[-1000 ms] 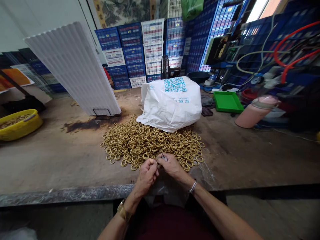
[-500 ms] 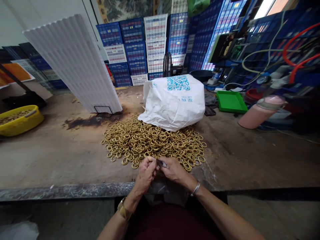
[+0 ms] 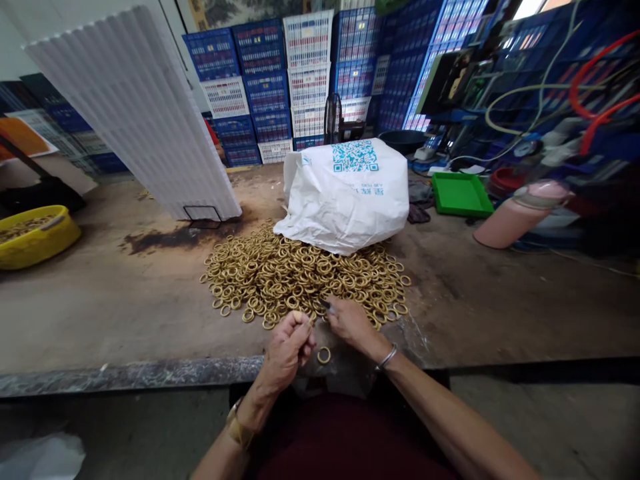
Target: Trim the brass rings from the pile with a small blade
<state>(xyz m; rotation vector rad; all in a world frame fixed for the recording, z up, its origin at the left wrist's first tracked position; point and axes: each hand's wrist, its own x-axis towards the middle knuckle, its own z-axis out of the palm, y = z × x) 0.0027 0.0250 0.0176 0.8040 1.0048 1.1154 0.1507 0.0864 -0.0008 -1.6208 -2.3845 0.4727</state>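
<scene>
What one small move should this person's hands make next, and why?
Perhaps the right hand, gripping a small, slim, dark object, should draw one piece from the heap of gold-coloured, round, metal-looking rings toward the left hand: the right is at the heap's near edge, and the left is close by, fingers curled.

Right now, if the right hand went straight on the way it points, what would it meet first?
Most likely the pile of gold-coloured rings: the right hand points forward and to the left, at its near edge. How much gap there is, if any, is hard to judge.
</scene>
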